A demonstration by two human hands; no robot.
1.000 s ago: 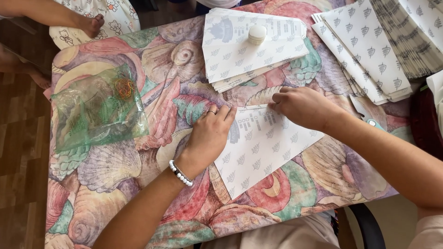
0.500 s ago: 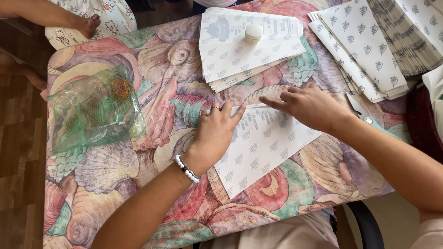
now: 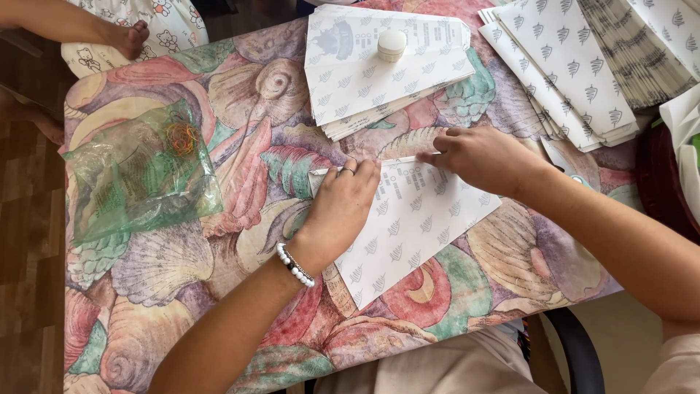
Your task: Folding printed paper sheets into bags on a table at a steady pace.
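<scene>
1. Desk (image 3: 219, 95): covered by a shell-print cloth in pink, green and tan. One desk, and everything below sits on it.
2. Paper stacks: two. A fanned pile of white leaf-pattern sheets (image 3: 583, 66) lies top right; I can't count the sheets. A smaller folded stack (image 3: 364, 73) lies top centre.
3. Work sheet (image 3: 415, 226): one white patterned paper, flat at desk centre and angled, its top edge folded over.
4. Green plastic bag (image 3: 138, 175): one, at the left, well apart from the sheet. A tangle of coloured rubber bands (image 3: 181, 136) is inside; count not readable.
5. Left hand (image 3: 343, 204): palm down, fingers spread flat, pinning the sheet's left part. It presses and does not grip. One beaded bracelet (image 3: 294, 264) on the wrist.
6. Right hand (image 3: 477, 155): fingers curled, pressing on the folded top edge. I can't tell whether it pinches or only presses.
7. Small round white lid or jar (image 3: 391, 44): one, resting on the smaller stack.
8. Another person's bare foot (image 3: 131, 36) shows top left, off the desk.
9. Risks, my judgement:
   - The sheet could slide on the slick cloth if the left hand lifts, giving a crooked crease.
   - Uneven pressure from the right hand could wrinkle the fold.
   - An elbow near the fanned pile could knock sheets off the desk edge.
</scene>
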